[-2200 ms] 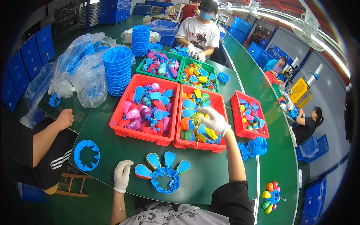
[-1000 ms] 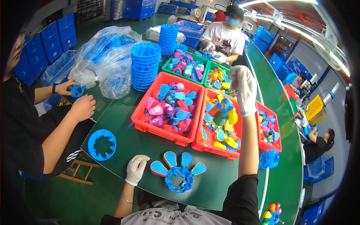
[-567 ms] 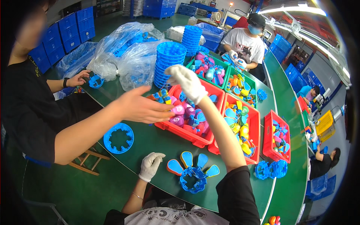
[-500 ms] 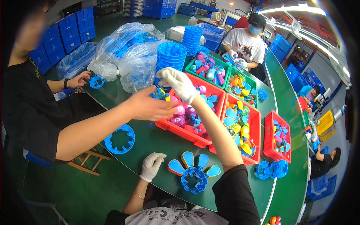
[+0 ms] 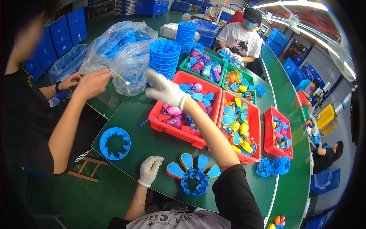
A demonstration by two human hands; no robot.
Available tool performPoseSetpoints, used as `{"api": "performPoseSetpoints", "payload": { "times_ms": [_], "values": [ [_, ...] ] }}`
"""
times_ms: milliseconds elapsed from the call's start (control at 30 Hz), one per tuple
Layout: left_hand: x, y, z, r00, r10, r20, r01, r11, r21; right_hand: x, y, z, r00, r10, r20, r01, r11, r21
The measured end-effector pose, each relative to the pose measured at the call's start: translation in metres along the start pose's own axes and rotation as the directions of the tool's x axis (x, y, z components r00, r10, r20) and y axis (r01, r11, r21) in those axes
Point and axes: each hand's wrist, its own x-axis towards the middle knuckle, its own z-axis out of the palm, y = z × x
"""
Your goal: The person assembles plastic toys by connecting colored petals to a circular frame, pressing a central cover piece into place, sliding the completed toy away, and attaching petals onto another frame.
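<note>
Co-worker's hand: at far left, a bare hand [image 5: 92, 84] above the desk [image 5: 143, 143], with a white-ended thin lead [image 5: 127, 83] trailing from its fingers.
Loose blue ring: the toothed ring [image 5: 103, 143] lies flat near the desk's left edge, well apart from the other parts.
Left hand: the gloved left hand [image 5: 150, 170] is at the near edge, fingers loosely bent, nothing visible in it; it is beside the petal assembly, apart from it.
Right hand: the gloved right hand [image 5: 166, 89] is open and stretched leftward, nothing visible in it, in front of the ring stack [image 5: 164, 63] and near the left corner of the pink-and-purple bin [image 5: 175, 133].
Petal assembly: a blue ring with four petals [image 5: 194, 173] lies on the desk in front of the person; the petals fan along its far side, the near side bare.
Yellow-and-green bin: this red bin [image 5: 249, 158] holds petals with tangled wires.
Right edge: blue rings [image 5: 282, 165] stand near a smaller red bin [image 5: 280, 152].
Handling advice: in judgement, this reach calls for a raised forearm, clear of wires and the co-worker's lead; the left hand is best kept ready to steady the ring without pressing the petals.
</note>
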Motion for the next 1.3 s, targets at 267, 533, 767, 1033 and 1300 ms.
{"api": "performPoseSetpoints", "payload": {
  "times_ms": [267, 533, 767, 1033, 1300],
  "values": [
    [0.003, -0.001, 0.003, 1.000, 0.001, 0.013, -0.001, 1.000, -0.016, -0.070, 0.055, 0.062, 0.968, -0.165, 0.191, 0.248, 0.765, -0.594],
    [0.003, 0.000, 0.001, 1.000, 0.005, 0.006, -0.005, 1.000, 0.014, -0.067, 0.027, 0.008, 0.963, 0.084, -0.256, -0.068, 0.995, 0.072],
    [0.002, 0.000, 0.003, 1.000, -0.015, 0.015, 0.014, 1.000, 0.025, -0.072, -0.039, -0.060, 0.794, -0.045, -0.607, 0.248, 0.935, 0.255],
    [0.003, 0.000, 0.005, 1.000, 0.007, 0.017, -0.008, 0.999, 0.036, -0.146, -0.127, -0.103, 0.901, 0.024, -0.434, 0.070, 0.977, 0.200],
    [-0.030, 0.006, 0.002, 0.943, -0.326, 0.059, 0.331, 0.936, -0.118, -0.262, -0.184, -0.081, 0.385, -0.345, -0.856, 0.591, 0.804, -0.058]
  ]
}}
